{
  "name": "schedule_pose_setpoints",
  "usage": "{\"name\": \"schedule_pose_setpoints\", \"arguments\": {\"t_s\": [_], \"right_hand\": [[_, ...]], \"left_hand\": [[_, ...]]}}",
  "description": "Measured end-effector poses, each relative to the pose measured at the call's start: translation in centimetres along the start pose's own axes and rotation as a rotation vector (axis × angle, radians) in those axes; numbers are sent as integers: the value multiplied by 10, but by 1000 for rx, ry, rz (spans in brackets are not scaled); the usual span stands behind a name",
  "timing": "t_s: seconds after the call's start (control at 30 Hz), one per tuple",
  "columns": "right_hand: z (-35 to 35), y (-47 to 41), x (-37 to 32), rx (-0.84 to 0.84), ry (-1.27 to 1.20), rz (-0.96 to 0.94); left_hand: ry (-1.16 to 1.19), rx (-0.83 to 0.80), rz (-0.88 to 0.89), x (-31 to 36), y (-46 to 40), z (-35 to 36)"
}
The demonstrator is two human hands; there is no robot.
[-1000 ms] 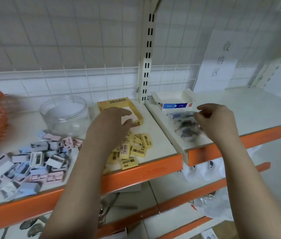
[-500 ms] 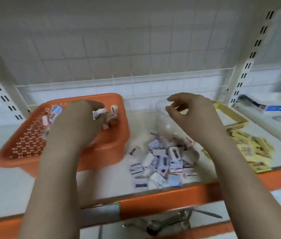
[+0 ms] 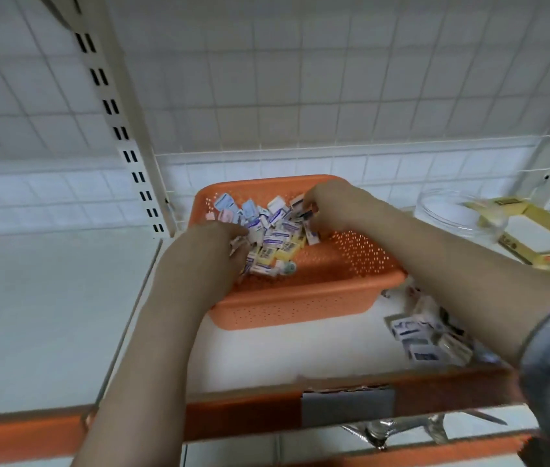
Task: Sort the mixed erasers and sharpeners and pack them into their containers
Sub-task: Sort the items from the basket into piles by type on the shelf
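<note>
Reaching into an orange basket [image 3: 300, 308] on a white shelf [image 3: 48, 315], both hands dig through mixed erasers and sharpeners [image 3: 273, 234]. The left hand [image 3: 213, 251] curls into the pile; the right hand [image 3: 331, 200] pinches one piece. Small pieces may slip or land missorted. Sorted pieces [image 3: 425, 335] lie nearby; beyond, a clear tub [image 3: 452, 214] and wire-grid wall [image 3: 300, 96].

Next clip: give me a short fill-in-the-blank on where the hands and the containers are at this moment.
1. Both hands, the left hand and the right hand, reach into the ____ basket.
2. The mixed pile lies in the basket's ____ half.
3. The clear jar stands to the basket's ____.
4. The sorted pile on the shelf lies ____ the basket.

Missing words: orange; left; right; outside
</note>
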State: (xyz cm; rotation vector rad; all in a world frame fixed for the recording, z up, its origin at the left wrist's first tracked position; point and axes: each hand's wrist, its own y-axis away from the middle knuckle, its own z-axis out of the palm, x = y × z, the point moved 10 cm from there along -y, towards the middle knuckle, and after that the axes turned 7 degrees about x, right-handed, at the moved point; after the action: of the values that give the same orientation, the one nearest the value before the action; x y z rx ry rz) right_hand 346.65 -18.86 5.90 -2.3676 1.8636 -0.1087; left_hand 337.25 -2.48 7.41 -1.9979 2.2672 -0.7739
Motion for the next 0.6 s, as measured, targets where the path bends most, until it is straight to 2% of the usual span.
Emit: {"name": "schedule_pose_setpoints", "arguments": {"t_s": [0.17, 0.27, 0.4, 0.5, 0.6], "right_hand": [[30, -21, -1, -104, 103, -48], [35, -25, -3, -96, 68, -59], [33, -29, 0, -63, 11, -34], [3, -21, 12, 20, -69, 9], [-43, 11, 31, 253, -211, 76]], "left_hand": [[48, 45, 2, -5, 3, -1], [64, 65, -7, -7, 5, -2], [13, 8, 33, -3, 0, 0], [-57, -66, 144, 10, -16, 2], [-105, -184, 288, 27, -43, 19]]}}
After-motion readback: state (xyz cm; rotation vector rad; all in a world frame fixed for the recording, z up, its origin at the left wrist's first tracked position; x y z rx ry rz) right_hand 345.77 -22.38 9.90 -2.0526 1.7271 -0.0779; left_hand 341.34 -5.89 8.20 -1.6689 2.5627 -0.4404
